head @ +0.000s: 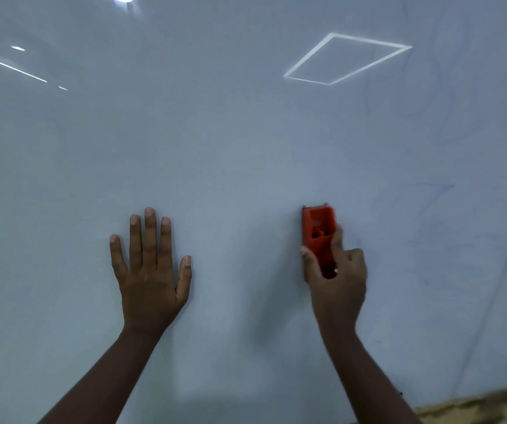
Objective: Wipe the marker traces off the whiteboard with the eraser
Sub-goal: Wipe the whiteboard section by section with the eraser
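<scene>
We press our left hand [151, 270] flat, fingers spread, on the glossy white whiteboard [215, 148]. Our right hand [336, 270] clamps the orange plastic eraser [318, 228] upright against the board, beside faint blue marker traces [423, 203] at right.

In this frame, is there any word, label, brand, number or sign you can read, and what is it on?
None can be read.
whiteboard: only faint marker traces on its right part, loops and lines, no legible letters.
eraser in the right hand: plain orange shell, no readable label.
left hand: flat on the board, no text.
</scene>
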Tool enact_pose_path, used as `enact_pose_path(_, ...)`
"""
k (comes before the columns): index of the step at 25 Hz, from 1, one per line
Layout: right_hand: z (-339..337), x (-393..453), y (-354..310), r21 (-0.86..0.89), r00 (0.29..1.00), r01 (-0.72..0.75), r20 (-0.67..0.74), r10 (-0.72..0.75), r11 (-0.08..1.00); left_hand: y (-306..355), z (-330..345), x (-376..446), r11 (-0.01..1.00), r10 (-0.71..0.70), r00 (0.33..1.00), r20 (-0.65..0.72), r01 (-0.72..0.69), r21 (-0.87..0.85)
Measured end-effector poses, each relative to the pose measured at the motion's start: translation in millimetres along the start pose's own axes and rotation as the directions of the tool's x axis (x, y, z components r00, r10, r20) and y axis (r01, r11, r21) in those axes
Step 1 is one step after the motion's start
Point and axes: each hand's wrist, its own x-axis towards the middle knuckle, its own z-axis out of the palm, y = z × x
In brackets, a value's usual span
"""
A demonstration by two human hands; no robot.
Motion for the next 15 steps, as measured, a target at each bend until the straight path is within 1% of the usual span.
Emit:
enact_pose_path(2, 13, -37, -6, -0.068, 0.985, 0.151, 0.090, -0.144, 0.986, 6, 2, -6, 0.999, -0.032, 0.999, 0.006, 0.032, -0.011)
enact_pose_path(4, 20, -78, -6, -0.137, 0.928, 0.342, 0.202, -0.312, 0.930, 11, 4, -14, 0.999, -0.045, 0.999, 0.014, 0.045, -0.016)
enact_pose_path(6, 22, -104, -2, -0.183, 0.861, 0.481, 0.283, -0.423, 0.857, 13, 5, -23, 0.999, -0.041, 0.999, 0.032, 0.042, -0.018)
enact_pose_path(8, 20, -101, -1, -0.203, 0.828, 0.538, 0.310, -0.467, 0.818, 11, 7, -32, 1.000, -0.022, 0.999, 0.042, 0.022, -0.018)
enact_pose_path(9, 17, -92, 2, -0.205, 0.839, 0.520, 0.305, -0.451, 0.829, 11, 8, -36, 1.000, -0.014, 0.999, 0.045, 0.015, -0.017)
enact_pose_path(10, 13, -82, 6, -0.190, 0.878, 0.447, 0.277, -0.390, 0.874, 11, 9, -40, 1.000, -0.009, 0.999, 0.046, 0.010, -0.019)
enact_pose_path(11, 8, -70, 12, -0.141, 0.935, 0.308, 0.229, -0.271, 0.941, 11, 11, -46, 1.000, -0.006, 0.999, 0.048, 0.007, -0.022)
enact_pose_path(12, 1, -57, 20, -0.051, 0.978, 0.115, 0.183, -0.103, 0.992, 12, 12, -52, 1.000, -0.006, 0.999, 0.049, 0.008, -0.022)
enact_pose_path(13, -7, -43, 29, 0.065, 0.986, -0.080, 0.149, 0.070, 0.995, 13, 13, -58, 1.000, -0.005, 0.999, 0.050, 0.006, -0.018)
enact_pose_path(14, -14, -31, 40, 0.161, 0.970, -0.228, 0.128, 0.209, 0.960, 14, 15, -63, 1.000, -0.005, 0.999, 0.053, 0.005, -0.013)
enact_pose_path(15, -19, -22, 49, 0.209, 0.949, -0.314, 0.110, 0.297, 0.926, 15, 16, -69, 1.000, -0.005, 0.998, 0.055, 0.006, -0.013)
